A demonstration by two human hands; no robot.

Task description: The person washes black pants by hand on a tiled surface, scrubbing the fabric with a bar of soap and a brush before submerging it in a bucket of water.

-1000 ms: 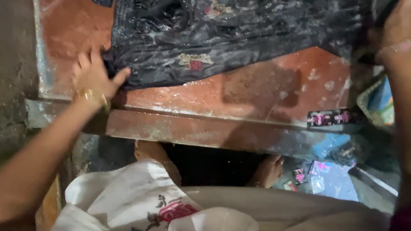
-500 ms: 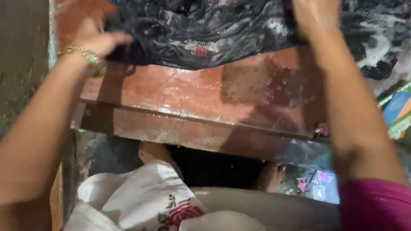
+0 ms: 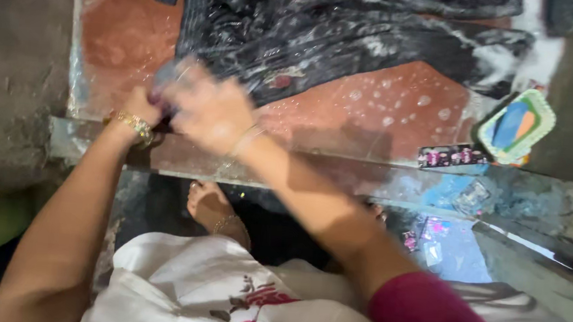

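Green-rimmed soap dish (image 3: pixel 516 126) with blue and orange bars, small patterned packets (image 3: pixel 451 156) along the wet red slab (image 3: pixel 395 114) edge.

Your right hand (image 3: pixel 213 113) smears with motion blur under dim, warm overhead light; glare glints off the wet red slab (image 3: pixel 382 114), its front edge shadowed, corners dark.

Lay crumpled and soaked, a dark garment (image 3: pixel 347 39) streaked with white suds, across the far part of a wet reddish slab (image 3: pixel 382 114). Showed a small pale printed patch near its front edge, gathered into folds there.
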